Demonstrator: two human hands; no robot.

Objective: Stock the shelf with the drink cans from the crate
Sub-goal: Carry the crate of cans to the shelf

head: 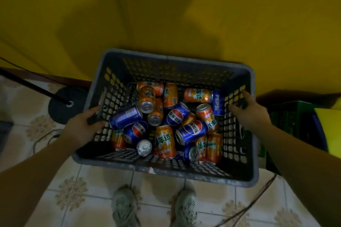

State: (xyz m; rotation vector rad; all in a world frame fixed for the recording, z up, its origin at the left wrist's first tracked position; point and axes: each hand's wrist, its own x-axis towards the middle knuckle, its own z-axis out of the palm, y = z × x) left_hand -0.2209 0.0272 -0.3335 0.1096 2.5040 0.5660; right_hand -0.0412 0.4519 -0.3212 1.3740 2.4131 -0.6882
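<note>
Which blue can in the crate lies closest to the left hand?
The blue can showing its white-printed back label, lying on its side against the crate's left wall beside the left hand; the other blue cans show logos or sit farther right.

Setting: indoor room, most likely a small shop's back area or a home — which of the two cannot be told. Evidence: patterned ceramic floor tiles, plain yellow wall, grey perforated plastic crate of loose Pepsi and orange soda cans, green crate beside it — cables trail over the floor.
</note>
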